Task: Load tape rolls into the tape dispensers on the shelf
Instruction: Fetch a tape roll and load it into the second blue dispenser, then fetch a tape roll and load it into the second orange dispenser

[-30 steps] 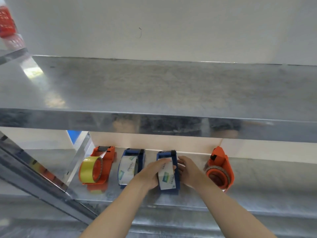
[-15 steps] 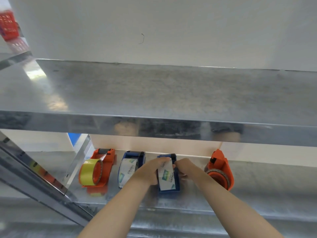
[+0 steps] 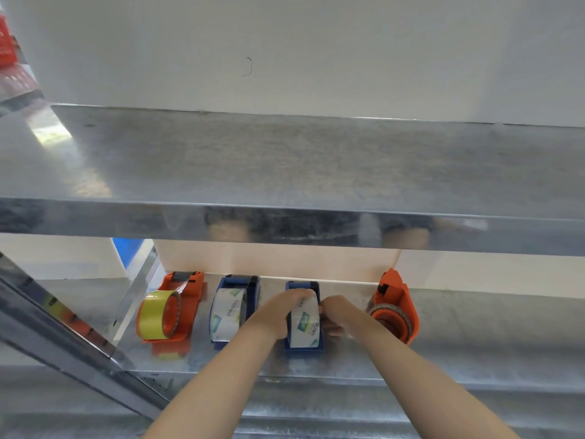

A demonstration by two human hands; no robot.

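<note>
Several tape dispensers stand in a row on the lower metal shelf [image 3: 474,353]. A white printed tape roll [image 3: 304,326] sits in the third one, a blue dispenser [image 3: 303,347]. My left hand [image 3: 280,313] grips the roll from its left side and over its top. My right hand [image 3: 337,315] pinches the roll's right edge. To the left, an orange dispenser [image 3: 182,296] holds a yellow tape roll [image 3: 155,315], and another blue dispenser [image 3: 245,286] holds a white roll [image 3: 228,313]. At the right an orange dispenser [image 3: 399,307] lies on its side with a clear roll [image 3: 387,315].
The upper metal shelf [image 3: 285,172] overhangs the row, its front lip just above the dispensers. A slanted metal brace [image 3: 72,350] crosses the lower left. A white wall backs both shelves. A red basket [image 3: 6,42] shows at the top left.
The view has drifted slightly. My left hand has slid up over the top of the roll, while my right hand stays at the roll's right edge. The other dispensers have not moved.
</note>
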